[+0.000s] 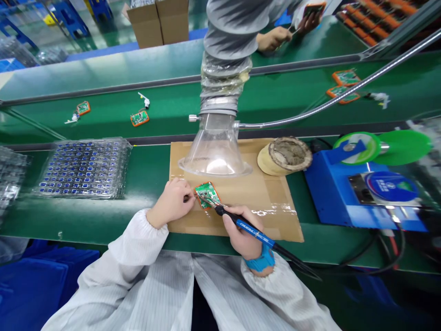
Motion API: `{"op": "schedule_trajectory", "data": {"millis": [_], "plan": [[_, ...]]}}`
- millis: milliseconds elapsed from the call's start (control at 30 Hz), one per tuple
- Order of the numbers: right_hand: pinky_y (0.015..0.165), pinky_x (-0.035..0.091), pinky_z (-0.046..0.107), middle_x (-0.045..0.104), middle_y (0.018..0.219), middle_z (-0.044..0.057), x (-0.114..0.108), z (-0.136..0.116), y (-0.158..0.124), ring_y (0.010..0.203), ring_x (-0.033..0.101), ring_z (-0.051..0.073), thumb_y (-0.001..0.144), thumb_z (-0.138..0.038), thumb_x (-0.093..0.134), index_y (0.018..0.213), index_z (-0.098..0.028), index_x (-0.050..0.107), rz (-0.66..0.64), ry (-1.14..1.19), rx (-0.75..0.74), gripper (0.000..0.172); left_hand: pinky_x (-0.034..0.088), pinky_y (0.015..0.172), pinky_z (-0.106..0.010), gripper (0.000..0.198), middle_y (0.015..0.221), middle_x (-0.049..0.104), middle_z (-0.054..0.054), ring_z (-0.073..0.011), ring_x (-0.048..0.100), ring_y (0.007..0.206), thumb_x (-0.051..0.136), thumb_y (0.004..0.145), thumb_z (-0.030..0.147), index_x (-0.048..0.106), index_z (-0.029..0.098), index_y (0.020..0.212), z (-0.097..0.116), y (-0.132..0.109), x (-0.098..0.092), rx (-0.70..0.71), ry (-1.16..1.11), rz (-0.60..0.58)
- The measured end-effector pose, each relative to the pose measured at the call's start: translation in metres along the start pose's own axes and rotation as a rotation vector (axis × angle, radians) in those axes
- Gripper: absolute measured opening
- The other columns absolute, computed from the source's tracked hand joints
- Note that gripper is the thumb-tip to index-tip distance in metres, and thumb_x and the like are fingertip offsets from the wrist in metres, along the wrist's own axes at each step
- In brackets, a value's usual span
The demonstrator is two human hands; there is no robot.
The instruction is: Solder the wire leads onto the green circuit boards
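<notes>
A green circuit board in an orange frame (207, 193) lies on a flat piece of cardboard (193, 225). My right hand (243, 232) is closed around a blue and black soldering iron (255, 233), whose tip reaches over the board. At the board's left edge my left hand (174, 202) is closed in a pinch; what lies between its fingertips is too small to make out. A clear fume extractor hood (217, 147) hangs just beyond the board. My right wrist wears a blue band (261, 262).
A cream pot with a crusted top (275, 158) stands at the cardboard's back right, beside a blue soldering station (320, 193). Clear trays of small blue parts (82, 168) are at left. Behind, a green conveyor (179, 110) carries several boards; a co-worker's hands (274, 39) are beyond.
</notes>
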State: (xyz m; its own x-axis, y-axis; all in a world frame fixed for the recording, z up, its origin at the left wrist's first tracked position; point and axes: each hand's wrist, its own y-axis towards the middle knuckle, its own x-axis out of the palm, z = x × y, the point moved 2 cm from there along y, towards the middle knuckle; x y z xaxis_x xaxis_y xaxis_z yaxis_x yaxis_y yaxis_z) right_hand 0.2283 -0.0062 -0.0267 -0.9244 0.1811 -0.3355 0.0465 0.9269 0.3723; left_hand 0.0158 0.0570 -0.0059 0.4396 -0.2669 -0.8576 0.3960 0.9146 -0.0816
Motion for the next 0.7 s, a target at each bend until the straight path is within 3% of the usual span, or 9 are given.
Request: {"op": "schedule_trajectory", "data": {"millis": [700], "plan": [[0.065,0.057,0.027,0.074,0.083,0.003,-0.0007,-0.0016,0.0007,0.074,0.073,0.018,0.088,-0.021,0.069,0.093,-0.023,0.068,0.003,0.017,-0.010,0.006,0.038,0.082,-0.038,0.019,0.085,0.064,-0.004,-0.0216,0.054,0.092,0.062,0.088,0.019,0.065,0.018,0.069,0.0004,0.0000,-0.0012,-0.008,0.010,0.000]]}}
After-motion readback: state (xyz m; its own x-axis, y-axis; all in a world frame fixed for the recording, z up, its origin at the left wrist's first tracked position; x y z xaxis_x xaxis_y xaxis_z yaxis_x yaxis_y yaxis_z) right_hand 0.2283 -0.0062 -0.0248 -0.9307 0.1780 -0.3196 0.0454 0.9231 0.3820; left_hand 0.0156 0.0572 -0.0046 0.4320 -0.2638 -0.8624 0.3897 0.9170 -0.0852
